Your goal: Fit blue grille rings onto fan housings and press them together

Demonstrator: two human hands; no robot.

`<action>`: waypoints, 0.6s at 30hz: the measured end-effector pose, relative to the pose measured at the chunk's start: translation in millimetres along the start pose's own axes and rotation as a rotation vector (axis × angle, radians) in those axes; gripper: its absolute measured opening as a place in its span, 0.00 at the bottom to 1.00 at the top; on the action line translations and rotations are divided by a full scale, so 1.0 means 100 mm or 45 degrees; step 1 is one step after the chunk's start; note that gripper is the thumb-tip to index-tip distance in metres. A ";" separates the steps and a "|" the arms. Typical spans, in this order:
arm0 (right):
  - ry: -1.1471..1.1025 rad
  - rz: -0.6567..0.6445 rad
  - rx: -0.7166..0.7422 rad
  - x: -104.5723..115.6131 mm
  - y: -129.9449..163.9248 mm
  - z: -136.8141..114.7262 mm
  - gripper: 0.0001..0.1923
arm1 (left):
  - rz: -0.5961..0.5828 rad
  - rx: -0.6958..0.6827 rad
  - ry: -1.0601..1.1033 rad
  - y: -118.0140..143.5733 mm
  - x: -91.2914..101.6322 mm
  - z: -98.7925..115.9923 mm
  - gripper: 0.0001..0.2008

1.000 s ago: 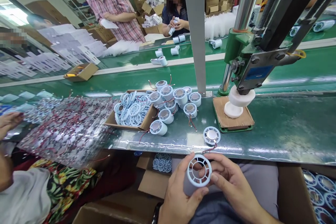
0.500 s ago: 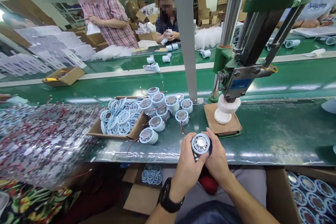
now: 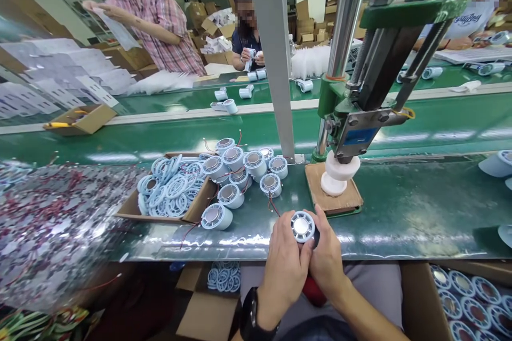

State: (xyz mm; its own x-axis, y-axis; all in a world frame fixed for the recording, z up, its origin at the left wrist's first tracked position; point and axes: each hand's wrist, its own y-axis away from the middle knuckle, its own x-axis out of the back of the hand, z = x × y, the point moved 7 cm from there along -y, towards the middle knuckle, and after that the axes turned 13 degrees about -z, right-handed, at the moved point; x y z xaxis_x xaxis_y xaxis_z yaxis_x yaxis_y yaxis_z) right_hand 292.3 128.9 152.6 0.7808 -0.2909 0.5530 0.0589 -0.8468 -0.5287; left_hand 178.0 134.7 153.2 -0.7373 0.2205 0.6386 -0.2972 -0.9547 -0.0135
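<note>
Two hands clasp one round fan housing at the counter's near edge.

A cardboard box (image 3: pixel 176 208) of rings lies left; nine housings (image 3: pixel 232 181) cluster beside it. Left hand (image 3: pixel 286 266) and right hand (image 3: pixel 326 258) have their fingers closed around the fan housing (image 3: pixel 303 226). One hand press (image 3: pixel 340 133) stands just beyond.

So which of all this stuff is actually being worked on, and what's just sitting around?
In hand:
left hand and right hand, both gripping one round fan unit
hand press just beyond it

Lying about:
finished units in a heap
box of grille rings
wired parts pile
</note>
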 end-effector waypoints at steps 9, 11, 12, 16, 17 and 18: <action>0.060 -0.011 0.025 0.07 -0.09 -0.09 0.37 | -0.082 0.014 0.150 -0.03 -0.03 -0.13 0.28; 0.064 -0.006 0.013 0.08 -0.09 -0.09 0.38 | -0.119 0.020 0.204 -0.06 -0.01 -0.16 0.28; 0.065 -0.006 0.008 0.08 -0.09 -0.08 0.38 | -0.142 0.014 0.233 -0.07 -0.01 -0.17 0.27; 0.076 -0.062 -0.001 0.02 -0.09 -0.05 0.40 | -0.206 -0.013 0.274 -0.10 -0.01 -0.19 0.28; 0.083 -0.085 0.002 0.00 -0.09 -0.04 0.40 | -0.202 -0.008 0.264 -0.10 -0.01 -0.19 0.28; 0.091 -0.111 0.011 -0.03 -0.07 -0.04 0.39 | -0.192 -0.002 0.254 -0.10 -0.02 -0.19 0.28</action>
State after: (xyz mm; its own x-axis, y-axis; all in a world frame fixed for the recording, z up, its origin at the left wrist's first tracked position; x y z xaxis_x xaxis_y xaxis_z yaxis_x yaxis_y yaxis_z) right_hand 287.3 134.0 157.3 0.7260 -0.2473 0.6417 0.1305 -0.8666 -0.4816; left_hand 170.3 147.3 137.3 -0.7897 0.3953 0.4691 -0.4134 -0.9079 0.0691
